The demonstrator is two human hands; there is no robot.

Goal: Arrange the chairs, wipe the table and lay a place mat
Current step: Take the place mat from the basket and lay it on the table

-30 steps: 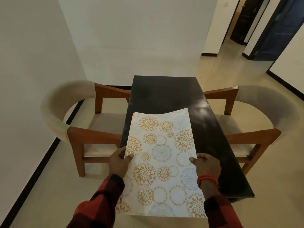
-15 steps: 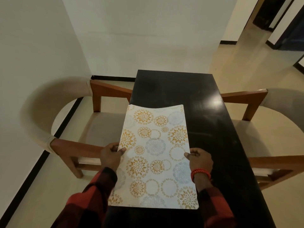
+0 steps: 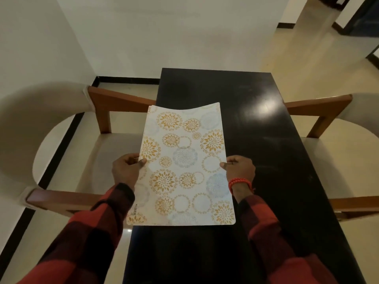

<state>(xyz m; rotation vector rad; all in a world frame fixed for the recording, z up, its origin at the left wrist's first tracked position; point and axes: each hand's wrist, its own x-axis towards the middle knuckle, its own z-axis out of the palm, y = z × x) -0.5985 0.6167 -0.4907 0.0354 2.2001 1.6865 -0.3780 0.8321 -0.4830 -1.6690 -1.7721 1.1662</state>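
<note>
Left hand (image 3: 125,171): pinched the place mat's (image 3: 184,165) left edge.
Right hand (image 3: 240,171): pinched its right edge.
Mat: above the black table (image 3: 266,160).

Both arms reach forward from 6 o'clock in red-checked sleeves. The left hand (image 3: 125,171) pinches the mat (image 3: 184,167) at its 9 o'clock edge, the right hand (image 3: 240,171), red-banded at the wrist, at 3 o'clock.

White walls (image 3: 143,33) with black skirting (image 3: 127,79), beige tiled floor (image 3: 307,58), dark doorway (image 3: 365,15) far right.
</note>
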